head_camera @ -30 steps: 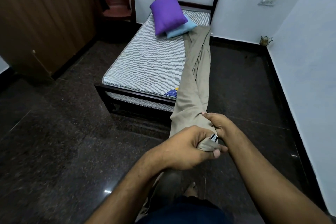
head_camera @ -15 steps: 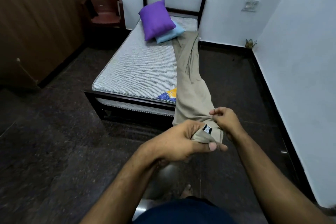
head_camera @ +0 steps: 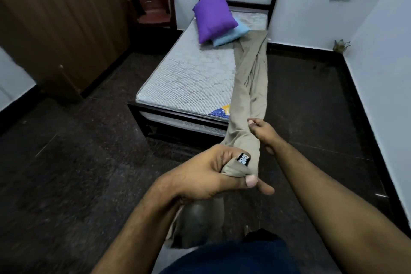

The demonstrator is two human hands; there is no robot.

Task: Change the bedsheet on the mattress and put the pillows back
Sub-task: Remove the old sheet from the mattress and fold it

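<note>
A beige bedsheet (head_camera: 249, 95) is bunched into a long rope that runs from the head of the bare quilted mattress (head_camera: 189, 78) down over its right side to me. My left hand (head_camera: 211, 173) grips the near end of the sheet, beside a small black label. My right hand (head_camera: 262, 131) is farther up the sheet, its fingers curled against the cloth; whether it grips the sheet I cannot tell. A purple pillow (head_camera: 214, 16) leans on a light blue pillow (head_camera: 231, 34) at the head of the mattress.
The black bed frame (head_camera: 178, 122) stands on a dark stone floor. A brown wardrobe (head_camera: 62, 24) fills the left side, with a dark plastic chair (head_camera: 153, 0) beside the bed's head. White walls close the right side and the back.
My right hand has moved up the sheet, away from my left hand. The sheet has slid further off the mattress toward me, and my view has drifted.
</note>
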